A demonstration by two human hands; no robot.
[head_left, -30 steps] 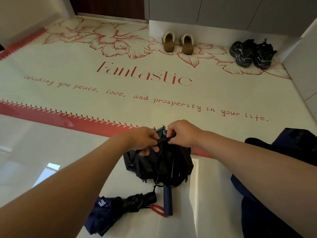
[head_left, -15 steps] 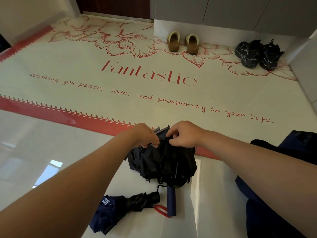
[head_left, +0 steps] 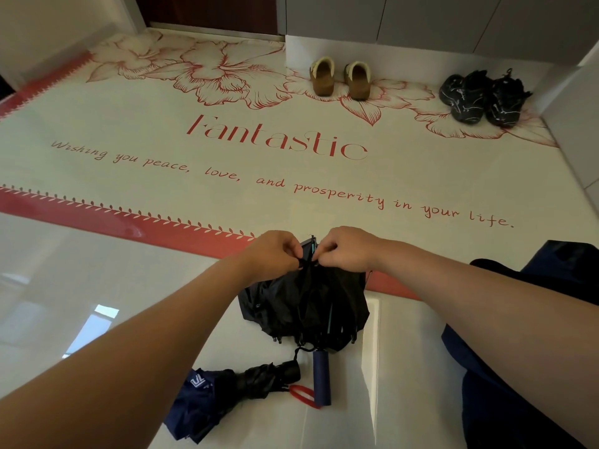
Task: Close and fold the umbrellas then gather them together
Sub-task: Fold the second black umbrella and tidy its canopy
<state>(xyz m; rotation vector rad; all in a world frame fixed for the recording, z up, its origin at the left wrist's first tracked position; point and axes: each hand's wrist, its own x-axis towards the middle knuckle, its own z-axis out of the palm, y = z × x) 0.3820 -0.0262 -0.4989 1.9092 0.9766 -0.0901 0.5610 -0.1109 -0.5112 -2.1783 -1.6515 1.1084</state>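
Observation:
A black folding umbrella [head_left: 304, 306] lies collapsed on the glossy floor, its dark blue handle [head_left: 321, 377] pointing toward me. My left hand [head_left: 274, 254] and my right hand [head_left: 348, 249] meet at its far tip, both pinching the thin black strap there. A second umbrella [head_left: 223, 393], navy and black with a white logo and a red wrist loop, lies folded to the near left, its handle touching the blue handle.
A large cream mat [head_left: 291, 163] with red flowers and lettering covers the floor ahead. Brown slippers [head_left: 340, 77] and black shoes [head_left: 483, 97] stand at the far wall. Dark blue fabric [head_left: 505, 384] lies at the right under my arm.
My hands have drawn closer together at the umbrella's tip, still holding the strap. The view has shifted slightly; the umbrellas have stayed put.

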